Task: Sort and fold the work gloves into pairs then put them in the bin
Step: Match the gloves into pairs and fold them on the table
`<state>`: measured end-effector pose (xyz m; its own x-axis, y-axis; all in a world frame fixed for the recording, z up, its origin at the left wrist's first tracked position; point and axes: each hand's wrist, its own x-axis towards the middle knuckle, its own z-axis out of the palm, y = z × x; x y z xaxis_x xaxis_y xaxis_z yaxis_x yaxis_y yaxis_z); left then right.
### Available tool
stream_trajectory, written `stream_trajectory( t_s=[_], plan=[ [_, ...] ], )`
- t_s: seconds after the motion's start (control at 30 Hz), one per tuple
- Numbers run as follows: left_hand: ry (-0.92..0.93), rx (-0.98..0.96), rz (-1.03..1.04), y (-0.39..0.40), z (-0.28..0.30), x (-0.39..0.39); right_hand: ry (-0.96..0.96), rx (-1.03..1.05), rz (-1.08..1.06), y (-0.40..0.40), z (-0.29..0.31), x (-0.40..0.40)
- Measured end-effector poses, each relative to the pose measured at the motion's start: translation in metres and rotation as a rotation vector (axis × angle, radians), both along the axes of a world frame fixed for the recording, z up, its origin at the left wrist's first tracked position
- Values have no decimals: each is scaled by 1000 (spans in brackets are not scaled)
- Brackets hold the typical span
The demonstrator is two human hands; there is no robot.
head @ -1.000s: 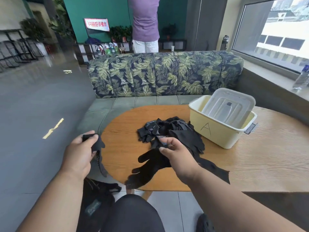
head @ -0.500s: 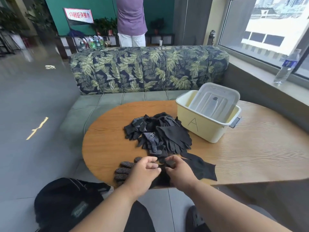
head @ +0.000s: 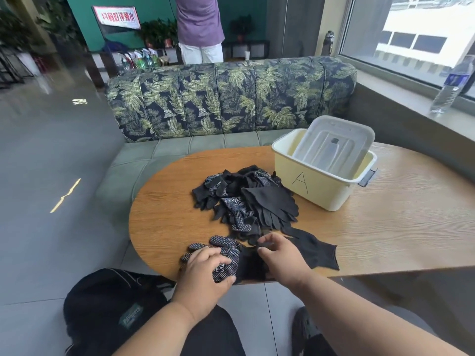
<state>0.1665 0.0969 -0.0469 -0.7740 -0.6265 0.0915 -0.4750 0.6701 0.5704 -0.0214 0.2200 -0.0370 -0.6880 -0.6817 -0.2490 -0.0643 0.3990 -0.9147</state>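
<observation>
A: hands?
B: left hand [head: 203,272] lies flat on a dotted work glove [head: 223,255] at the table's near edge, fingers spread, thumb tip on the palm print. Pressing, not curled round it. right hand [head: 280,255] just beside it, thumb and forefinger pinching black fabric where that glove meets a plain black glove [head: 312,249].
A: pile?
B: glove pile [head: 246,199] mid-table, touching the plain glove's far end. Near the bin but apart from it.
A: bin?
B: yellow bin [head: 314,187] marked "A", far right of the pile, lid [head: 334,147] tilted inside it.
A: room to move?
B: bare wooden table [head: 401,227] right of the plain glove. Left of the pile, bare wood runs to the rounded end. Dotted glove's cuff sits right at the near rim. black bag [head: 113,304] on the floor below the left arm.
</observation>
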Motion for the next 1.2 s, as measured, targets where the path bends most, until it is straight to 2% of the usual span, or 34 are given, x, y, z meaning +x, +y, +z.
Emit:
stream_trajectory(
  t_s=[0.1, 0.17, 0.27, 0.4, 0.5, 0.7, 0.83, 1.0, 1.1, 1.2],
  plan=[
    [19, -31, -23, 2, -3, -7, 22, -24, -49, 6, 4, -7],
    [4, -65, -59, 6, -3, -12, 143, 22, -143, 14, 7, -22],
    [1, -126, -110, 11, -4, -20, 358, 195, -257, 35, 11, -55],
    [-4, -173, -128, 16, -5, -31, 438, 505, -228, 59, 2, -86],
    [-25, -173, -122, 17, -5, -36, 528, 610, -260, 67, -4, -90],
    [-26, -180, -125, 19, -6, -42, 451, 508, -213, 67, -5, -98],
    [20, -175, -117, 22, -5, -46, 584, 440, -281, 73, -2, -106],
    [62, -154, -124, 31, -6, -55, 822, 542, -247, 74, -5, -97],
    [48, -137, -161, 34, -12, -54, 982, 447, -107, 65, -8, -76],
    [71, -117, -180, 33, -17, -49, 988, 268, 93, 51, -9, -45]
  ],
)
